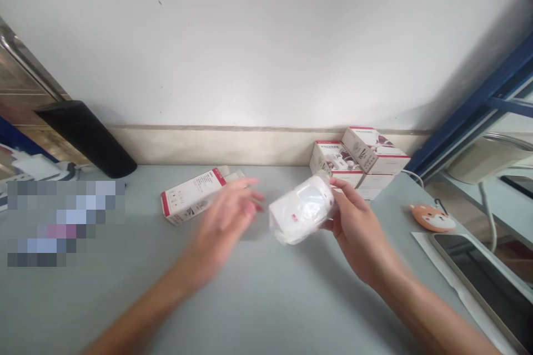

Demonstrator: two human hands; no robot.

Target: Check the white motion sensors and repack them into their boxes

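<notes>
Back edge: a stack of boxes stands against the wall, right of the middle of the counter; a cylindrical case tilts near the back left corner.

Middle: a single box lies near the back edge, left of the stack.

My hands: my right hand holds a plastic-wrapped unit above the counter, in front of the stack; my left hand is just in front of the single box.

Right edge: a tablet lies on a sheet of paper toward the front right corner; a fox-shaped trinket lies behind it.

Left edge: a pixelated patch hides what lies there.
</notes>
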